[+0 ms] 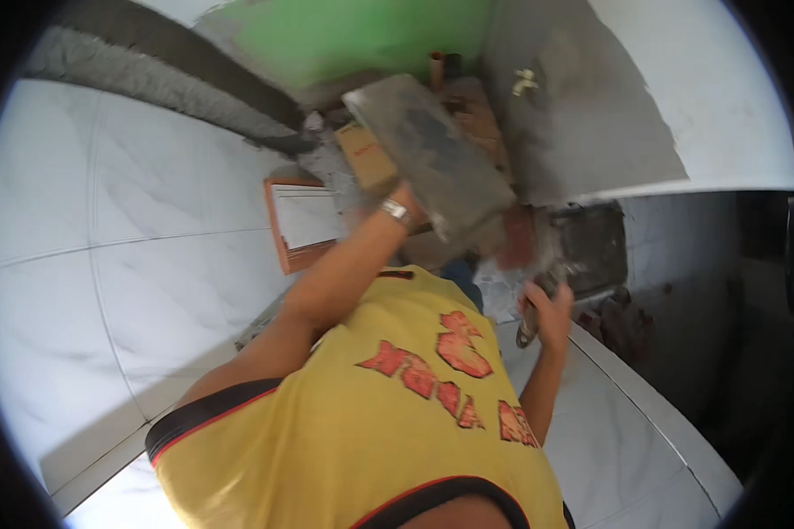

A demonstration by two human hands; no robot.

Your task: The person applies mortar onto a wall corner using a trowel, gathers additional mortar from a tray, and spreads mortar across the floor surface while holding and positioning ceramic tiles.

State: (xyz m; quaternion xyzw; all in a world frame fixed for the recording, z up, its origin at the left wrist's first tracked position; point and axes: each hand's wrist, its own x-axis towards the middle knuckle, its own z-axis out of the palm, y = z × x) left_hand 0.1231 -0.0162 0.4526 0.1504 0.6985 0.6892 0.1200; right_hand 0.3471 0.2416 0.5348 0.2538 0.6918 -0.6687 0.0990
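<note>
Mortar-smeared plastering board (432, 154), stiff and probably heavy, is gripped from beneath by left hand (408, 201); right hand (547, 309) clamps trowel handle (538, 304).

White marbled wall tiles (106, 229) cover the left; a green wall (362, 35) stands beyond, grey plaster (582, 123) with a brass tap (525, 82) spreads right, under daylight.

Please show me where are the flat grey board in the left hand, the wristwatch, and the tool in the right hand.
flat grey board (432, 150): head view, middle of its grey face.
wristwatch (397, 212): head view, on the metal case at the left wrist.
tool in the right hand (531, 328): head view, dark lower end below the fist.
</note>
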